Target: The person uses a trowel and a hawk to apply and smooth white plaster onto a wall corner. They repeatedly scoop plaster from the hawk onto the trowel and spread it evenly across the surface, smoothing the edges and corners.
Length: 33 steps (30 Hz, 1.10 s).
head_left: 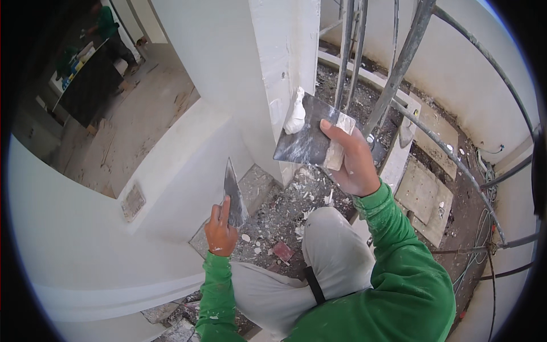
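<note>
From my remote station, I take the white paste [295, 115] as the reference point. It lies on the far left edge of the flat plate [310, 139], and its long axis runs along that edge, away from the body and leaning slightly right at the far end.

Right hand [354, 162]: closed on the pale strip [336, 151] at the plate's right side, thumb over the upper face. I read this hand as the nearer of the two to the paste, which lies to its left and slightly farther out.

Left hand [221, 233]: closed on the pointed scraper [232, 194], index finger laid along the metal. I cannot see the grip beneath the fingers. The scraper's long axis points away from the body, its tip well short of the plate.

Governing relation: from the left hand, the paste lies outward and to the right. Scraper and paste are apart, with open space between them. The two long axes run roughly the same way. The plate stands in front of the post [285, 51]; I cannot tell whether they touch.
</note>
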Tool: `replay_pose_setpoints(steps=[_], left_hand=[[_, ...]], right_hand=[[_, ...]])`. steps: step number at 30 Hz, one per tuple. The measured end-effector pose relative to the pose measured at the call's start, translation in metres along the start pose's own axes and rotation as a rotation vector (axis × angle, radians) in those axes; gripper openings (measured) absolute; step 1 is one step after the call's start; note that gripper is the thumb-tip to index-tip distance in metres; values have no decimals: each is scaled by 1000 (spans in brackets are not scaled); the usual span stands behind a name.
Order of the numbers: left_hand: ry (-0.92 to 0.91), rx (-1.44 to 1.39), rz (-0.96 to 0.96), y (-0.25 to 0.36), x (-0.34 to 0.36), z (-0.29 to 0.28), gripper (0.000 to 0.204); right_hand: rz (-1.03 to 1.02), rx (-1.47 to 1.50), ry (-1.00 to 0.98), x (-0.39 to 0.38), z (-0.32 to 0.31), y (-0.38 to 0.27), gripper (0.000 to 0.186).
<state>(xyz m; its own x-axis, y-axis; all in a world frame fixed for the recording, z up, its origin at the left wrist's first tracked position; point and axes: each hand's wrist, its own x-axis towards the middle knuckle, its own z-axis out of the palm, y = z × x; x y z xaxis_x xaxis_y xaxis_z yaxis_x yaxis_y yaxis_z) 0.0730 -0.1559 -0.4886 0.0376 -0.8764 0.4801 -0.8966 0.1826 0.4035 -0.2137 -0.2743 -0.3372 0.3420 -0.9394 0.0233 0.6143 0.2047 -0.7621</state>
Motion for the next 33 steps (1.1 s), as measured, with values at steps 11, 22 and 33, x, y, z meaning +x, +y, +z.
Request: replay_pose_setpoints(steps=[11, 22, 33], left_hand=[[181, -868, -697, 30, -54, 6, 19], [225, -808, -674, 17, -63, 0, 22], [264, -801, -635, 7, -66, 12, 22]], right_hand=[[-1077, -1181, 419, 124, 19, 47, 54], [-1030, -1154, 372, 108, 31, 67, 58], [-1041, -1198, 333, 110, 36, 78, 62]])
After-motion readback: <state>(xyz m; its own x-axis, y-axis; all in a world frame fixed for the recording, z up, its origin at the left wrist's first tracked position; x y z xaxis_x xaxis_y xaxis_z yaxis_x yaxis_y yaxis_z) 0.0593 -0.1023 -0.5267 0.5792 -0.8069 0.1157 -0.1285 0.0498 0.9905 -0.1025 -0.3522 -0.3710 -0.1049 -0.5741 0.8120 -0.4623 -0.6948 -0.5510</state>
